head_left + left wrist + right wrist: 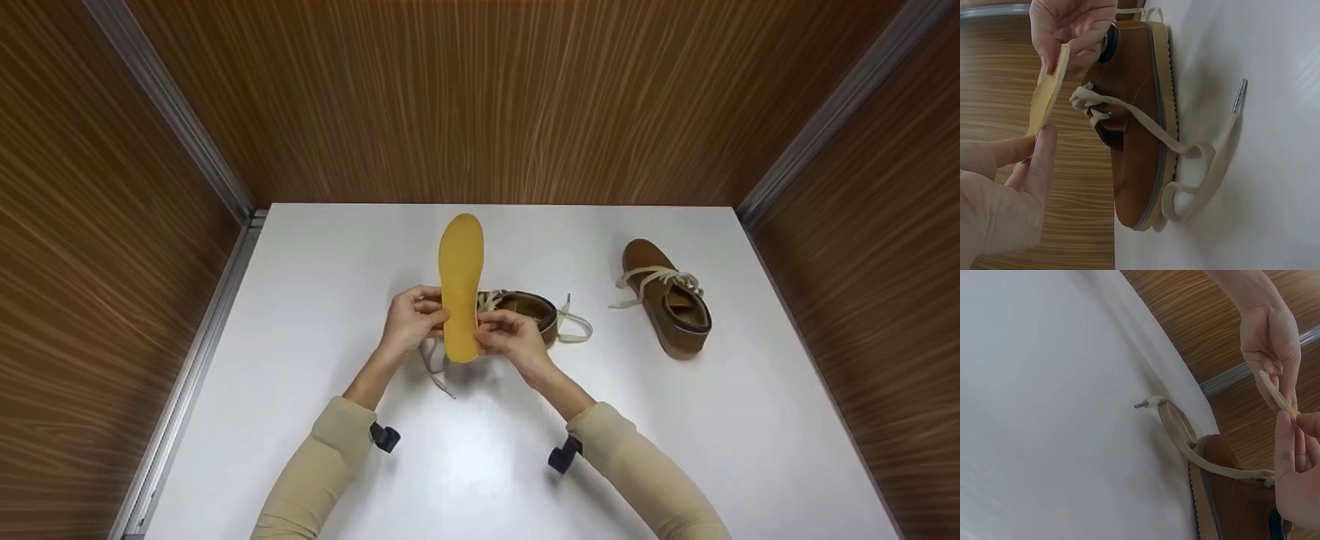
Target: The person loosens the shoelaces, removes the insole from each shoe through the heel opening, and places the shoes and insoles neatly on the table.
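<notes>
A yellow insole (460, 277) is held up lengthwise between both hands, its wide end pointing to the back of the table. My left hand (412, 321) pinches its left edge between thumb and fingers. On the opposite edge, nearer the narrow end, my right hand (517, 341) pinches it too. Behind and below the insole lies a brown shoe (534, 304), partly covered by it and the hands. In the left wrist view the shoe (1134, 112) stands on its sole, with a beige lace (1207, 163) trailing onto the table.
A second brown shoe (667, 300) with beige laces stands at the right of the white table (757, 420). Wood-grain panels (480, 97) enclose the table at the back and both sides. Dark wrist cameras (386, 437) are strapped over the beige sleeves (315, 472).
</notes>
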A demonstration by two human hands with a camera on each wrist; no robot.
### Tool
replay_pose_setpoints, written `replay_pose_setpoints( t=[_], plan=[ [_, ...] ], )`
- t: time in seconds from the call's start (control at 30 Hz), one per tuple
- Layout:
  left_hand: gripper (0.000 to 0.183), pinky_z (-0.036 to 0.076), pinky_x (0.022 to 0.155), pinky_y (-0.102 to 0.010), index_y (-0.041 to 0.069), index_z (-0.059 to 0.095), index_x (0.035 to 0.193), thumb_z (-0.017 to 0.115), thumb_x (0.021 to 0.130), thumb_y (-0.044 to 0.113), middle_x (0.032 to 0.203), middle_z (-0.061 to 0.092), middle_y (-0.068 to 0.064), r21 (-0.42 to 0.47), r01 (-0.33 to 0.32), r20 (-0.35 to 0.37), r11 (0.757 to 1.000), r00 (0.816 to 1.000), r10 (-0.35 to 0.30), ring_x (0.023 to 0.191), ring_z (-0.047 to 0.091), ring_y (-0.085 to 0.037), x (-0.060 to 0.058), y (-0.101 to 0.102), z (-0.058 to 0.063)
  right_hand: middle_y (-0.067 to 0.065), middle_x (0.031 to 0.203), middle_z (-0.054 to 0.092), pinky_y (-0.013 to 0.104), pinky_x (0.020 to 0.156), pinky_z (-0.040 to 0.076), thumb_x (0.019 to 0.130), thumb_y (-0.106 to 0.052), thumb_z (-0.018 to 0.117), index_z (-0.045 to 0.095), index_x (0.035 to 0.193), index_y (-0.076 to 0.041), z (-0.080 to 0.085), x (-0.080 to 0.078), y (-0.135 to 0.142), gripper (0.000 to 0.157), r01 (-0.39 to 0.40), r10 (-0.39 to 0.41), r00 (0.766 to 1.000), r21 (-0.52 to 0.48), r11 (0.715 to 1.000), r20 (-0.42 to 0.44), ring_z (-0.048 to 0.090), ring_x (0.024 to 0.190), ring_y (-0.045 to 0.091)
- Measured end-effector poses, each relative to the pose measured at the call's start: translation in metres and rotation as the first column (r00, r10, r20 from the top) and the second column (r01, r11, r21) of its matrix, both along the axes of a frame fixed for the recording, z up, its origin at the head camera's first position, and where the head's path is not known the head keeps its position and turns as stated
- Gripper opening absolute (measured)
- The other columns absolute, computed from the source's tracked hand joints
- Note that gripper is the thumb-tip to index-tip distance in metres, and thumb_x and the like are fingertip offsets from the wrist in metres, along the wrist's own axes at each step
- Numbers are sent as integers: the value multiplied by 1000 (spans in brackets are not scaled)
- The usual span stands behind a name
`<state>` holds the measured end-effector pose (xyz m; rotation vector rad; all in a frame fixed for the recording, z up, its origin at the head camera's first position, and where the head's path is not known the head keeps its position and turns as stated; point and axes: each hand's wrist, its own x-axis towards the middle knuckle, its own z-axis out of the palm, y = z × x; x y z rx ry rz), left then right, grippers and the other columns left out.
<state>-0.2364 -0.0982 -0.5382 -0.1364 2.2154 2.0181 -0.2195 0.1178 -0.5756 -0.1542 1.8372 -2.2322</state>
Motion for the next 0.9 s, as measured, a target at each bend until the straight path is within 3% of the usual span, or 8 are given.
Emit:
replay_pose_setpoints(
  t=[0.13,0.3,0.53,0.63,0.73,0.9],
  plan=[
    [37,68,76,-44,0,68,129,73,92,-2,100,75,-13,-12,-13,17,1000,1000,13,72,73,-13,0,-10,1,-8,92,75,27,75,66,94,4,73,62,125,20,-1,-3,7,36,-11,16,997,63,998,-72,72,83,5],
    [40,67,70,-32,2,67,133,73,94,1,100,72,-10,-38,-38,35,999,999,39,74,74,-12,1,-31,-1,1,100,76,32,75,67,97,-2,73,68,121,15,2,-9,21,30,7,30,981,190,982,-189,72,84,8],
    [44,66,69,-28,1,64,139,72,95,2,102,73,-10,-61,-70,51,996,996,73,76,74,-11,5,-69,-6,21,109,76,18,79,58,97,-10,76,75,115,3,12,-18,45,22,70,73,938,392,917,-339,70,90,6],
    [44,65,69,-26,1,64,140,72,97,4,103,72,-9,-83,-84,56,993,994,89,77,74,-10,7,-85,-7,22,111,75,22,80,61,96,-11,78,76,115,0,16,-21,55,22,83,100,917,431,899,-386,75,93,16],
    [44,65,69,-25,2,64,141,73,98,6,105,71,-8,-112,-102,68,989,992,110,77,74,-9,10,-101,-9,19,111,74,37,84,64,95,-15,80,76,115,-1,18,-23,63,25,118,149,877,505,855,-457,74,98,30],
    [45,65,69,-25,2,62,143,72,99,7,105,70,-6,-130,-114,100,985,987,127,75,74,-8,16,-125,-15,11,123,71,53,98,55,92,-28,83,75,123,-6,17,-29,74,38,218,264,789,655,723,-554,64,117,36]
  ],
)
